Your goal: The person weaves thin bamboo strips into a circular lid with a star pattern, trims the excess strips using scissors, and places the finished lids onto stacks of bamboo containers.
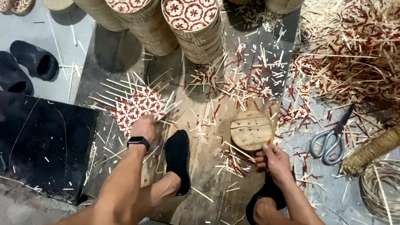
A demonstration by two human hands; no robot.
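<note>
**Two hands on woven mat and wooden disc**

We see the left hand (143, 128) pressed down, fingers together, on the red-and-white woven bamboo mat (137, 106) lying on the dark wooden floor planks (207, 194). The right hand (272, 158) pinches the near edge of the round pale wooden disc (251, 129). We judge the mat light, springy and easily frayed, best held at its woven middle; the disc seems stiff. Grey metal scissors (330, 137) lie nearby.

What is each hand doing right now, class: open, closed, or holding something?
Left hand: closed on the edge of the red-and-white woven mat.
Right hand: fingers curled, gripping the edge of the round wooden disc.
</note>
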